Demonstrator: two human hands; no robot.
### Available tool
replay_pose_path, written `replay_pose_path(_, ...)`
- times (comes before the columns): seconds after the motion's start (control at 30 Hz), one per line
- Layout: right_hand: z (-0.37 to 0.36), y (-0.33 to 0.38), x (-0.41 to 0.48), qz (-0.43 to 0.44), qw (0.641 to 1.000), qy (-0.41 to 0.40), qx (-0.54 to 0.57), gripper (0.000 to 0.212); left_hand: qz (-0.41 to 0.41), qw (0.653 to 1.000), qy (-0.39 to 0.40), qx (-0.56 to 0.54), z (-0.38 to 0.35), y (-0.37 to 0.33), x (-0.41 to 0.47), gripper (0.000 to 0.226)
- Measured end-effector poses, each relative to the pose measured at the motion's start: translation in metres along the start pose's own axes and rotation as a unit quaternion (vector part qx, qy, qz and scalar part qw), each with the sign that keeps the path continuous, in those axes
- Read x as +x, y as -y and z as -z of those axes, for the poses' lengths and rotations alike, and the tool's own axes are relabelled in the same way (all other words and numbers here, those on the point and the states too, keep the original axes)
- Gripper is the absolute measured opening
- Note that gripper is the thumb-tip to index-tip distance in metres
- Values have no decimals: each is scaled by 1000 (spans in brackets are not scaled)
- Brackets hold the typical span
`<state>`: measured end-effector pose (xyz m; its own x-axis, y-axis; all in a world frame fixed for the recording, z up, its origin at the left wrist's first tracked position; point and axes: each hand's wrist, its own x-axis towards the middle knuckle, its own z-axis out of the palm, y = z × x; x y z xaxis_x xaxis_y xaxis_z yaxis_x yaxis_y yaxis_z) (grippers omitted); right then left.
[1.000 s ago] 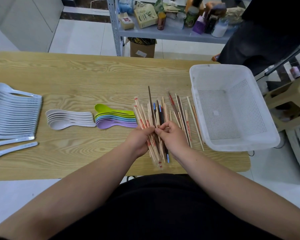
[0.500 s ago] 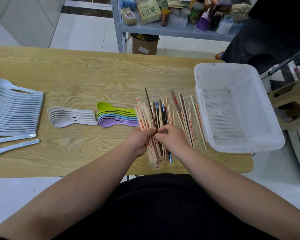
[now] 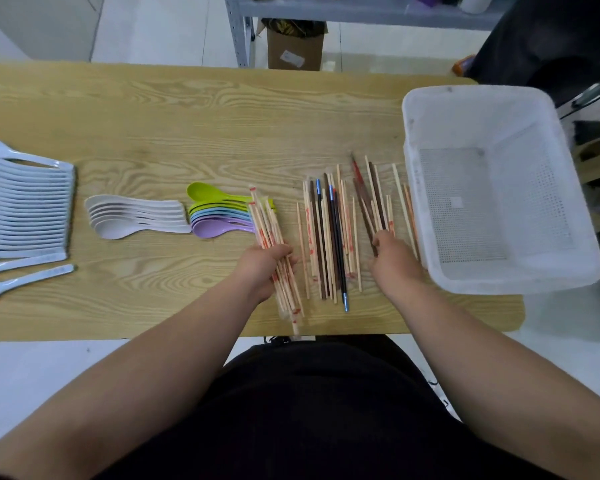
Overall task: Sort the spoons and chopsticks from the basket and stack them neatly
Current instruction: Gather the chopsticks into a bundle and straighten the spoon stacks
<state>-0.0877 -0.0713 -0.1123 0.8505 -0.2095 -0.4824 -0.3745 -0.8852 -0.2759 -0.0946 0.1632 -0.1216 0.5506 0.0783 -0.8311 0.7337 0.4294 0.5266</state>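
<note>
Between the hands, mixed chopsticks [image 3: 329,237] are left unsorted. A red-printed bundle [image 3: 267,223] is gripped by the left hand [image 3: 264,268]. The right hand [image 3: 395,258] is curled over dark chopsticks [image 3: 364,199], grip not discernible. Beyond it, the basket [image 3: 471,90] looks emptied. Leftward, spoons [image 3: 136,216] are stacked.

Red print on the chopsticks [image 3: 264,226] cannot be read.
</note>
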Motion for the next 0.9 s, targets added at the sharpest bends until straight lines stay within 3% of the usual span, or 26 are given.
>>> replay_pose_path(0.13, -5, 11, 6, 33, 999, 16, -16, 12, 10, 1000, 4, 17, -4, 2, 4, 20)
replay_pose_path(0.3, -6, 29, 15, 23, 999, 29, -27, 40, 20, 999, 10, 37, -9, 3, 7, 23)
replay_pose_path(0.53, 1, 49, 32, -4, 998, 48, -45, 37, 22, 999, 35, 32, -9, 6, 4, 17)
replay_pose_path(0.77, -2, 60, 37, -33, 995, 66, -65, 54, 31, 998, 35, 42, -7, 9, 5, 25)
replay_pose_path(0.9, -2, 62, 38, -28, 995, 74, -64, 46, 38, 997, 39, 47, -4, 8, 4, 25)
